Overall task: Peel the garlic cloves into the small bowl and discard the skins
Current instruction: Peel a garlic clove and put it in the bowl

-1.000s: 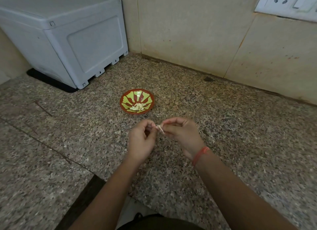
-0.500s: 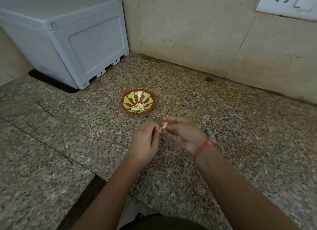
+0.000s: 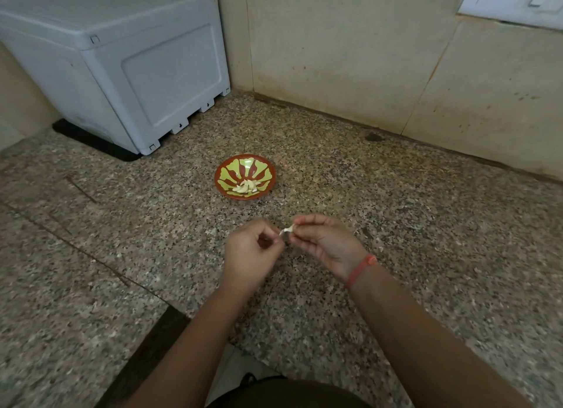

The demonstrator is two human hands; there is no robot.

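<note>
A small red and yellow-green bowl (image 3: 245, 176) sits on the granite counter, with several pale peeled garlic cloves (image 3: 246, 187) inside it. Nearer to me, above the counter, my right hand (image 3: 324, 242) pinches a small pale garlic clove (image 3: 287, 229) between thumb and fingers. My left hand (image 3: 251, 252) is just to the clove's left, fingers curled, its fingertips at the clove's pointed end. Whether they grip a bit of skin is too small to tell. A red band circles my right wrist.
A large grey plastic box (image 3: 122, 63) stands on a black mat at the back left. Tiled walls meet in a corner behind the bowl, with a white socket panel (image 3: 515, 2) top right. The counter's front edge has a notch near my body.
Both hands have shifted slightly to the right and turned the clove between the fingertips; the clove's pale tip now points left. The bowl has not moved.
</note>
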